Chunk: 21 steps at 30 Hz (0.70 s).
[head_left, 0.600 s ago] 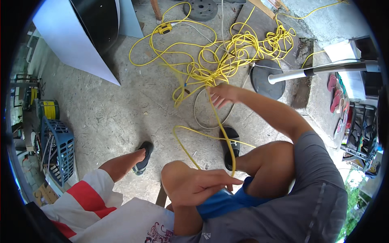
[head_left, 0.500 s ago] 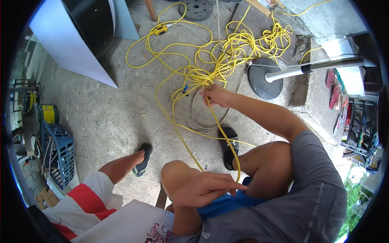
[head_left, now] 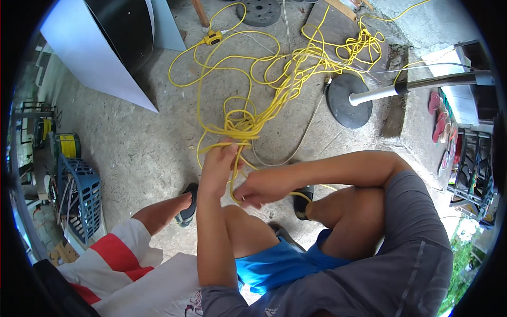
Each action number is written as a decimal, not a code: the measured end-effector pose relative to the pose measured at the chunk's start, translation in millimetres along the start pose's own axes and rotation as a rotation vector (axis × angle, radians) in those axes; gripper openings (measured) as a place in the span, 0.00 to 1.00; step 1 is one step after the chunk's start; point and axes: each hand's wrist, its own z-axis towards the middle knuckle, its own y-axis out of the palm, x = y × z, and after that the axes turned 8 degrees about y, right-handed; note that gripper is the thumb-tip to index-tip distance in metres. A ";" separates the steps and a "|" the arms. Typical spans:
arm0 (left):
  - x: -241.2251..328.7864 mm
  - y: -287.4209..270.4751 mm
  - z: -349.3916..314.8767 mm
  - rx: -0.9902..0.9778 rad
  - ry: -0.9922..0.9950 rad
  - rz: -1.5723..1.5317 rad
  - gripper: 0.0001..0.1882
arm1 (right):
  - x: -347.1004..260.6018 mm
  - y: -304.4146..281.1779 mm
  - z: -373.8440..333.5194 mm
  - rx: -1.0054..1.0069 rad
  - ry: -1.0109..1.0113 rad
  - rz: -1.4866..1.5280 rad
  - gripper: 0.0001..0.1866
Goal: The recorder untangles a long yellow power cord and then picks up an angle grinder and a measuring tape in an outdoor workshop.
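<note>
A long yellow extension cord [head_left: 288, 87] lies in tangled loops on the concrete, drawn together into a bundle just beyond my hands. My left hand [head_left: 217, 168] is closed around part of it at the near end of the bundle, fingertips partly hidden by the strands. From there one strand drops to my right hand [head_left: 264, 187], whose curled fingers hold it low, above my knee. The cord comes out again past the right hand toward my foot. At the far end of the loops sits the yellow socket box [head_left: 213, 37].
Another person in red-and-white shorts [head_left: 119, 259] is close on my left. A blue plastic basket [head_left: 79, 195] and a spool [head_left: 66, 145] stand at far left. A round black stand base [head_left: 348, 100] is at right, near a step with slippers [head_left: 439, 124]. A white panel [head_left: 95, 58] leans at upper left.
My left hand has moved forward from my lap to the bundle. My right hand has drawn back toward my knee. The near loops have been pulled closer and to the left.
</note>
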 end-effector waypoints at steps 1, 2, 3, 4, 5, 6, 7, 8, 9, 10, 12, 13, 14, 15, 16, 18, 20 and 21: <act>-1.8 -1.5 3.2 -0.025 0.011 0.020 0.23 | 2.0 2.4 1.3 -0.008 -0.010 0.003 0.06; -3.1 -3.2 2.4 -0.049 0.021 0.039 0.21 | 6.5 5.4 3.0 0.004 -0.053 0.094 0.06; -1.9 2.6 0.8 -0.054 0.016 0.039 0.21 | 13.8 6.5 0.4 0.027 -0.084 0.187 0.06; 1.1 8.4 -3.6 -0.017 0.010 -0.094 0.19 | 22.1 1.8 -1.2 0.012 -0.078 0.105 0.06; 3.9 12.3 -7.0 0.021 0.004 -0.228 0.18 | 28.0 0.7 -4.7 0.014 -0.074 0.110 0.06; 6.1 11.3 -10.2 0.024 0.003 -0.227 0.18 | 29.1 0.0 -6.7 -0.012 -0.077 0.050 0.07; 7.9 10.0 -13.0 0.050 0.022 -0.206 0.16 | 30.4 -2.1 -9.0 -0.038 -0.080 -0.010 0.08; 10.9 8.7 -16.6 0.076 0.043 -0.185 0.15 | 37.5 -10.2 -10.9 -0.041 -0.081 -0.010 0.08; 18.4 9.7 -21.7 0.078 0.044 -0.182 0.15 | 50.8 -24.5 -13.5 0.028 0.010 -0.189 0.09; 28.2 9.1 -31.7 0.091 0.076 -0.159 0.16 | 52.9 -37.2 -14.4 0.092 0.098 -0.364 0.11; 40.9 13.9 -45.5 0.097 0.111 -0.140 0.18 | 45.5 -58.8 -28.8 0.688 0.419 -0.331 0.20; 43.8 21.7 -49.7 0.083 0.118 -0.151 0.18 | 48.9 -58.2 -30.0 0.692 0.426 -0.335 0.20; 46.0 28.9 -52.6 0.069 0.126 -0.161 0.19 | 54.2 -56.1 -29.2 0.889 0.427 -0.381 0.26; 48.1 33.1 -56.1 0.066 0.130 -0.162 0.19 | 55.4 -53.6 -26.1 1.085 0.416 -0.425 0.32; 50.1 37.6 -58.6 0.049 0.145 -0.167 0.20 | 55.1 -51.7 -23.2 1.091 0.418 -0.429 0.32; 56.8 48.9 -61.6 0.007 0.164 -0.179 0.21 | 55.2 -50.6 -20.9 1.281 0.367 -0.443 0.42; 62.8 53.6 -68.7 0.035 0.140 -0.181 0.21 | 60.5 -49.9 -7.7 1.354 0.306 -0.471 0.41; 66.1 52.1 -74.1 0.027 0.144 -0.185 0.21 | 59.4 -50.3 -1.2 1.420 0.228 -0.489 0.40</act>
